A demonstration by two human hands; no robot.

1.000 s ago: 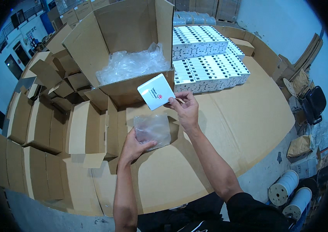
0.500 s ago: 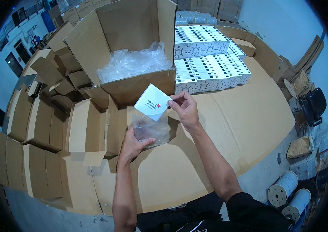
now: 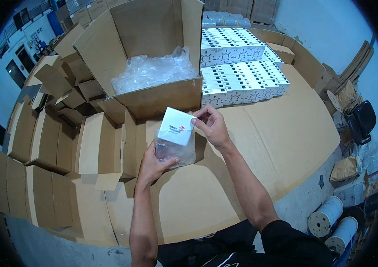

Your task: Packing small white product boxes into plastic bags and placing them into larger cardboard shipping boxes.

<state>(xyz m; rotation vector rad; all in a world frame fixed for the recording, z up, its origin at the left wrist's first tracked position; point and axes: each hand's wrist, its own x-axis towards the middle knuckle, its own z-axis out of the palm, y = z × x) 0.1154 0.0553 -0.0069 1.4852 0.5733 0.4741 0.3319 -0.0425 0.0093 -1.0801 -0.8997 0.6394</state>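
White square device (image 3: 175,124) has come down since half a second ago: its lower edge now overlaps the mouth of the clear plastic bag (image 3: 173,153), where previously mainly a corner did. It has also turned nearer to level, having stood like a diamond. Left hand (image 3: 152,167) and bag show little change.

Orientation: printed face toward the viewer, print almost level, top edge sloping down to the right. Outline looks near square; no clear long axis. Whether the lower edge sits inside the bag or in front of it cannot be told.

Right hand (image 3: 213,129): grip clamped on the device's right upper corner, thumb on the face. Left hand: grip clamped on the bag, thumb in front, above the tabletop (image 3: 251,155).

Beyond: large carton (image 3: 157,95) holding crumpled clear plastic (image 3: 155,73); stacked white boxes (image 3: 238,82) to its right.
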